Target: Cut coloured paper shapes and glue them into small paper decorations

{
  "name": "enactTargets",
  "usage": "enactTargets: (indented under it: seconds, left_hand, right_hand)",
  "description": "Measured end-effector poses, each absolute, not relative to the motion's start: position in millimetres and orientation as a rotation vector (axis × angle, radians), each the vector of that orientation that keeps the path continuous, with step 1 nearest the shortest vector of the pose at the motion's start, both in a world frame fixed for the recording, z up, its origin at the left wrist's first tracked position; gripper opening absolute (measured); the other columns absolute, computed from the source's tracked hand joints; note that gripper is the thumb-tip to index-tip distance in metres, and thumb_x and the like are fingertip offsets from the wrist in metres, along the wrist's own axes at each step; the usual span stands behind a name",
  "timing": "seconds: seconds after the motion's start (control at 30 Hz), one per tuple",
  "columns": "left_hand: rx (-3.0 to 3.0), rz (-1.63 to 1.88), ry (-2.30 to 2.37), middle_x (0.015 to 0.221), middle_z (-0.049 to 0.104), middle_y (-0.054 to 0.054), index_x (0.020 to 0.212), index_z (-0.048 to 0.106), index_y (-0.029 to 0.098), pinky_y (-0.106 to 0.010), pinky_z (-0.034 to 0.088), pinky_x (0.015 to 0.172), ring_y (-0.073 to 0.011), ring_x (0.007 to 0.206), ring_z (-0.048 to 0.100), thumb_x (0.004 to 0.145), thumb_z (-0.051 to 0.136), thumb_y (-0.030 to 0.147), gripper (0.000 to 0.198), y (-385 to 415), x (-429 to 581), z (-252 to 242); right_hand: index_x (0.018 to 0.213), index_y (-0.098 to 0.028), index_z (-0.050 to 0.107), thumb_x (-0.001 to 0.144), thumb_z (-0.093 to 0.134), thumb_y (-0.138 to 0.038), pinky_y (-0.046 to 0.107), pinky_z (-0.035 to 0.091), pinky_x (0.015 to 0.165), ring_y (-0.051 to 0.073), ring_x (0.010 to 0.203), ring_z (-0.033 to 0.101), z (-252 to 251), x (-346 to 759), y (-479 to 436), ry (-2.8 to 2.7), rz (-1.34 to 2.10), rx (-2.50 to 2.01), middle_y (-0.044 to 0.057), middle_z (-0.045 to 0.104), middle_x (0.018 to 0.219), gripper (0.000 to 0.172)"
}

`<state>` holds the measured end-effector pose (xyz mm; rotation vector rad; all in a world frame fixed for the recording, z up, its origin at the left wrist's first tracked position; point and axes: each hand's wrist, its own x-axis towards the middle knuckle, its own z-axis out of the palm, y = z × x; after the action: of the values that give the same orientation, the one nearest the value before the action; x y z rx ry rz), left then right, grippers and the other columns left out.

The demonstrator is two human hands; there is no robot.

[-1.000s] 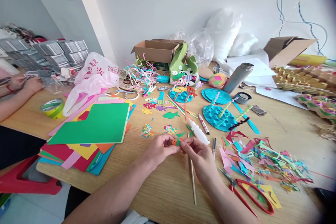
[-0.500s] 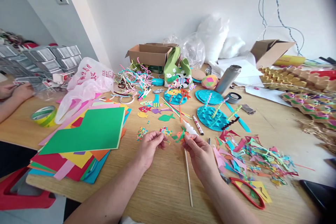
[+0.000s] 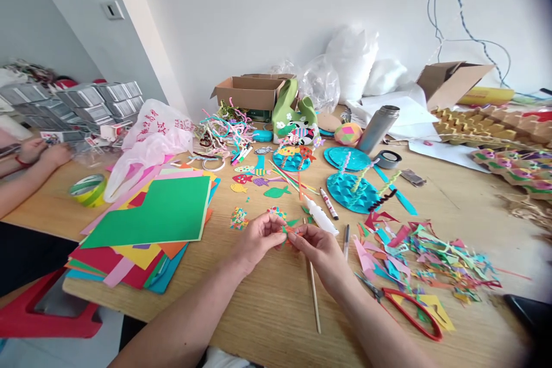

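Note:
Both hands meet over the table, pinching a small orange-and-green paper fish (image 3: 290,231); the fingers cover much of it. My left hand (image 3: 257,244) grips its left side with thumb and forefinger, and my right hand (image 3: 318,248) pinches the other side. Just beyond the fingertips lies a white glue bottle (image 3: 319,216) beside a capped marker (image 3: 329,204). A thin wooden stick (image 3: 314,299) runs along the table below my right hand. Paper fish, including a green one (image 3: 277,191) and a yellow one (image 3: 238,188), lie farther back. Colored paper dots (image 3: 238,218) are heaped left of my hands.
Red-handled scissors (image 3: 414,311) and paper scraps (image 3: 414,253) lie to the right. Stacked colored paper (image 3: 172,207) and green-yellow tape (image 3: 88,191) are at left. Blue painted discs (image 3: 332,190) and a steel flask (image 3: 379,129) stand behind. Another person's hands (image 3: 47,152) are at far left.
My hands have come together, and my left fingers now meet the right ones at the paper fish. The view has shifted slightly left.

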<state>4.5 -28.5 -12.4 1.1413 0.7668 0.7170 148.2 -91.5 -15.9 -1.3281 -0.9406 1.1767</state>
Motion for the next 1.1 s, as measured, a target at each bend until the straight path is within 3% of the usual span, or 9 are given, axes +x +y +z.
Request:
enactTargets:
  seconds: [0.2,0.43,0.63,0.77,0.97,1.1]
  left_hand:
    - [1.134,0.805,0.758,0.076,0.061,-0.002,0.087,0.062,0.016,-0.024,0.045,0.060,-0.0138,0.071,0.055,0.065,0.073,0.026,0.026,-28,5,-16]
    - [1.147,0.751,0.711,0.079,0.061,-0.002,0.089,0.064,0.015,-0.025,0.045,0.061,-0.0142,0.072,0.055,0.066,0.068,0.026,0.025,-27,1,-17]
    - [1.287,0.686,0.762,0.066,0.058,-0.001,0.070,0.063,0.014,-0.025,0.040,0.060,-0.0123,0.063,0.050,0.066,0.068,0.027,0.015,-26,2,-18]
    - [1.233,0.731,0.776,0.067,0.060,-0.002,0.070,0.064,0.014,-0.025,0.041,0.061,-0.0129,0.064,0.051,0.066,0.067,0.029,0.016,-25,3,-16]
    - [1.221,0.663,0.756,0.064,0.058,0.000,0.066,0.061,0.014,-0.025,0.040,0.059,-0.0119,0.061,0.050,0.063,0.065,0.028,0.014,-26,2,-16]
    - [1.196,0.631,0.762,0.064,0.057,0.001,0.069,0.061,0.014,-0.025,0.041,0.059,-0.0118,0.059,0.050,0.061,0.067,0.027,0.016,-27,2,-14]
  right_hand:
    - [0.069,-0.017,0.065,0.066,0.073,-0.062,0.027,0.035,0.054,0.013,0.057,0.049,-12,146,-94,-0.951,1.180,-1.321,0.000,0.059,0.061,0.046]
    - [0.063,-0.018,0.060,0.059,0.079,-0.059,0.026,0.030,0.051,0.012,0.053,0.044,-20,145,-93,-0.946,1.144,-1.346,-0.002,0.054,0.056,0.045]
    - [0.064,-0.016,0.061,0.068,0.073,-0.059,0.026,0.032,0.052,0.013,0.055,0.045,-24,146,-95,-1.105,1.074,-1.406,-0.001,0.054,0.057,0.044]
    - [0.073,-0.016,0.065,0.075,0.065,-0.062,0.026,0.035,0.052,0.013,0.057,0.048,-21,147,-94,-1.122,1.027,-1.422,0.001,0.057,0.063,0.046]
    - [0.070,-0.016,0.064,0.066,0.073,-0.063,0.025,0.036,0.050,0.014,0.056,0.050,-21,149,-92,-1.093,1.028,-1.419,0.002,0.059,0.062,0.048]
    - [0.070,-0.016,0.064,0.069,0.070,-0.063,0.025,0.036,0.051,0.014,0.056,0.048,-22,147,-94,-1.105,1.018,-1.427,0.001,0.057,0.061,0.047]
